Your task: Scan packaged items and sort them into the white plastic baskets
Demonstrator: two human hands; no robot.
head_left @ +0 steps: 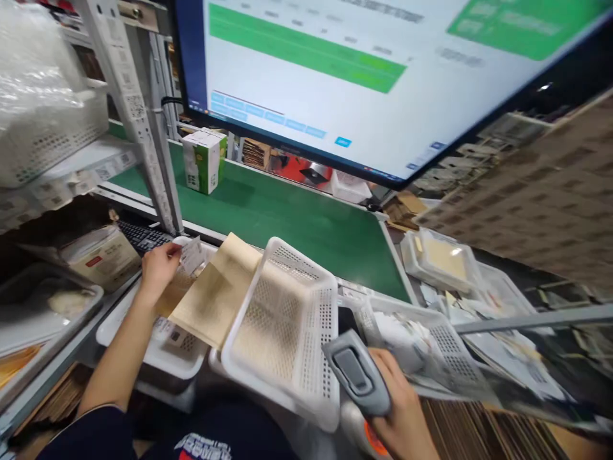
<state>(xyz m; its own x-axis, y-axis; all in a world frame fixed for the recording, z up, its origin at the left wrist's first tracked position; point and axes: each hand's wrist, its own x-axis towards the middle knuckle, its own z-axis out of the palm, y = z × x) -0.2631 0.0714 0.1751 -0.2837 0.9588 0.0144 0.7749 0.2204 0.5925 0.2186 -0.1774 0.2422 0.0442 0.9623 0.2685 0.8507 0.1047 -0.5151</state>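
Left hand point(160, 265), centre left: fingers pinched shut on a small white slip point(192, 254), held over a brown envelope point(215, 297) that lies on a tray beside the keyboard point(141, 236). Right hand point(405, 418), bottom edge: closed around the grip of a grey scanner point(357, 374), its head near the tilted white basket point(282, 326). Step looks like scanning at a packing bench; a read would call for the scanner's nose turned onto the slip's printed side. Slip print is unreadable and the monitor point(359, 64) text is blurred. The scanner handle is cut off below, and the shelves on the right are smeared by motion.
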